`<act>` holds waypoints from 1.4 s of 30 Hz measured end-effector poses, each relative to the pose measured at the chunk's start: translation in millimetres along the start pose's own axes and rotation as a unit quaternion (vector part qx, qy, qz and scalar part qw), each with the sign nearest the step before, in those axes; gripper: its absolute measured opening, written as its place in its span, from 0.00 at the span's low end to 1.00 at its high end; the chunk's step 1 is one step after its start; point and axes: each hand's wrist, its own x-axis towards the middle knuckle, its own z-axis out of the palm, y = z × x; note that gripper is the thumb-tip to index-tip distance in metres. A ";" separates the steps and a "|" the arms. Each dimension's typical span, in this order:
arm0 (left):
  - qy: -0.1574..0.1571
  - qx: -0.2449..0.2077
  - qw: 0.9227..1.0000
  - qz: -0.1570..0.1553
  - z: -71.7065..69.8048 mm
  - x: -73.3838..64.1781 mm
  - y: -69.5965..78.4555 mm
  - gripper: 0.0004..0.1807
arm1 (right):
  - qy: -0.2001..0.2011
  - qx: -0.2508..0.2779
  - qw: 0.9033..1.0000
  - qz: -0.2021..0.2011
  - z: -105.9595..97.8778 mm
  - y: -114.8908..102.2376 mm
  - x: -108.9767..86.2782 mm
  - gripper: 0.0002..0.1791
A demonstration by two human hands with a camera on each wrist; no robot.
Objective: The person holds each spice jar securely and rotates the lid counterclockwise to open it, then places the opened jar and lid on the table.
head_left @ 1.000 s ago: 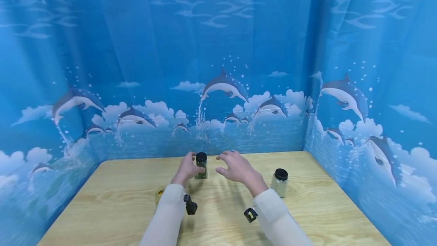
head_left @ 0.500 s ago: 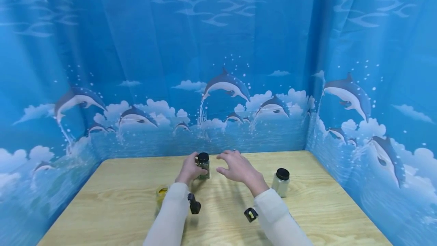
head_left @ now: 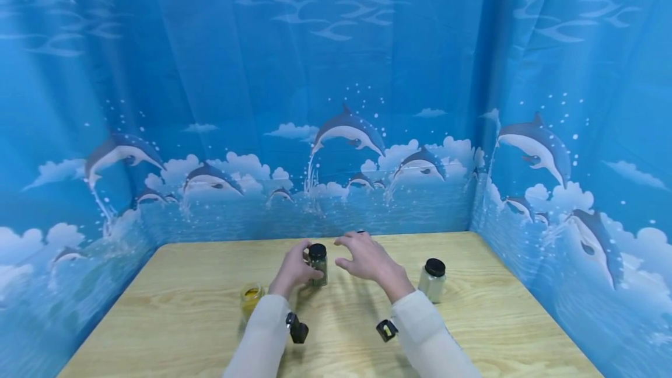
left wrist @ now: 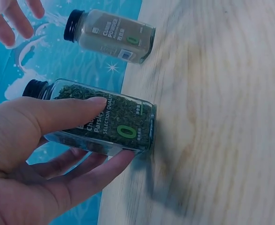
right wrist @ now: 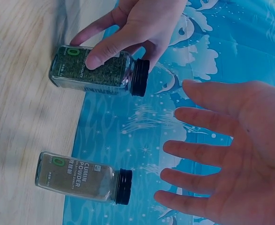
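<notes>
In the head view my left hand (head_left: 295,270) grips a glass spice jar of dried parsley (head_left: 318,266), which has a black lid. The left wrist view shows the thumb across the label of the parsley jar (left wrist: 114,117) and the fingers under its other side. Whether its base touches the table cannot be told. My right hand (head_left: 367,258) is spread with nothing in it, to the right of that jar. A cumin powder jar (right wrist: 76,176) stands close to the right hand's fingertips, apart from them. In the head view the right hand hides nearly all of it.
A pale-filled jar with a black lid (head_left: 432,282) stands right of the right forearm. A small glass jar with yellow contents (head_left: 251,302) stands beside the left sleeve. Dolphin-printed blue curtains (head_left: 336,74) border the wooden table (head_left: 173,296).
My left hand has drawn the parsley jar slightly nearer and to the right. The yellow jar shows more beside the left sleeve. My right hand has stayed in place.
</notes>
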 end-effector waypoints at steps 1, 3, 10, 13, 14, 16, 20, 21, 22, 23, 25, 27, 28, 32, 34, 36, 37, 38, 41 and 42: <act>-0.001 -0.003 1.000 0.002 0.2 -2.5 0.1 0.37 | 0.000 -0.002 1.000 -0.001 0.2 -0.1 -0.1 0.23; -0.002 -0.006 1.000 0.005 0.9 -7.4 0.4 0.35 | 0.000 -0.003 1.000 0.001 0.7 -0.6 -0.7 0.23; -0.021 0.006 0.999 0.029 2.7 -23.0 0.6 0.33 | -0.003 0.005 1.000 0.010 3.1 -3.8 -5.0 0.22; -0.020 0.019 0.999 0.039 2.3 -28.8 -0.7 0.33 | -0.005 0.007 1.000 0.008 3.9 -4.8 -6.2 0.22; -0.020 0.018 0.999 0.041 1.9 -30.5 -1.1 0.33 | -0.006 0.006 1.000 0.008 4.1 -5.1 -6.4 0.22; -0.020 0.016 0.999 0.042 1.3 -34.1 -2.1 0.34 | -0.008 0.005 1.000 0.008 4.5 -5.6 -7.0 0.22; -0.023 0.007 0.999 0.041 0.5 -41.3 -3.0 0.34 | -0.013 0.001 1.000 0.010 6.4 -6.0 -8.5 0.23; -0.022 0.009 0.999 0.043 0.2 -43.2 -2.9 0.34 | -0.014 0.002 1.000 0.009 6.8 -6.2 -8.8 0.23; -0.023 0.012 0.999 0.046 0.0 -44.9 -2.9 0.34 | -0.015 0.003 1.000 0.009 7.3 -6.2 -9.1 0.23; -0.024 0.014 0.999 0.047 -0.1 -46.6 -2.9 0.34 | -0.015 0.004 1.000 0.009 7.5 -6.5 -9.4 0.23; -0.029 0.016 0.998 0.050 -0.2 -49.9 -3.0 0.33 | -0.017 0.007 1.000 0.009 8.1 -6.7 -9.9 0.23; -0.033 0.022 0.998 0.052 -0.4 -52.9 -3.0 0.32 | -0.017 0.007 1.000 0.011 8.3 -7.3 -9.9 0.23; -0.035 0.023 0.998 0.053 -0.1 -54.3 -3.1 0.32 | -0.019 0.007 1.000 0.012 8.4 -7.1 -10.3 0.24; -0.037 0.028 0.997 0.066 0.1 -59.7 -3.8 0.31 | -0.021 0.008 1.000 0.012 9.0 -7.4 -11.9 0.24; -0.040 0.025 0.996 0.071 -0.4 -62.4 -5.0 0.31 | -0.022 0.011 1.000 0.008 9.3 -8.1 -13.2 0.24; -0.046 0.023 0.995 0.086 -1.2 -65.0 -6.8 0.32 | -0.021 0.014 1.000 0.002 10.4 -8.5 -14.3 0.25; -0.049 0.025 0.994 0.094 -1.5 -66.2 -8.1 0.33 | -0.021 0.015 1.000 -0.001 10.9 -8.8 -14.8 0.24; -0.052 0.026 0.993 0.104 -1.7 -66.9 -9.7 0.34 | -0.021 0.015 1.000 -0.004 11.4 -9.1 -15.3 0.24; -0.058 0.035 0.989 0.131 -2.4 -68.8 -14.2 0.37 | -0.019 0.014 1.000 -0.011 13.9 -9.5 -16.2 0.24; -0.059 0.038 0.988 0.139 -2.6 -68.9 -15.8 0.37 | -0.019 0.014 1.000 -0.013 14.4 -9.7 -16.5 0.24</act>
